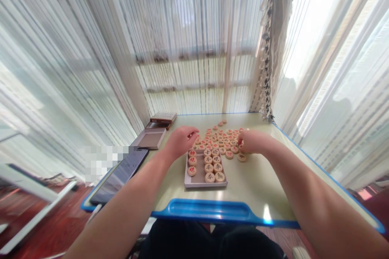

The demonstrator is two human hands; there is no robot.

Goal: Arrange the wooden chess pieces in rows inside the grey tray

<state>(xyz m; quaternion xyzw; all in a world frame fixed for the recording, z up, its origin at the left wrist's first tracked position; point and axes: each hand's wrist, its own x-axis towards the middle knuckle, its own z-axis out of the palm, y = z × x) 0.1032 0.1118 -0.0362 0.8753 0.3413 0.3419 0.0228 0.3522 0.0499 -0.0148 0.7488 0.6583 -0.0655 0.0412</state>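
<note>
Round wooden chess discs (220, 139) with red and black characters lie scattered on the pale table (255, 182). A shallow grey tray (200, 182) in front of them holds several discs in rows. My left hand (180, 141) hovers at the tray's far left corner, fingers curled in a pinch; whether it holds a disc is hidden. My right hand (251, 142) rests at the right edge of the pile, fingers bent over the discs there, and what they grip is out of sight.
A dark tablet (120, 176) lies at the table's left edge. A flat box lid (151, 138) and a closed box (163, 117) sit at the back left. A blue rim with a groove (209, 210) borders the near edge. Striped curtains hang behind.
</note>
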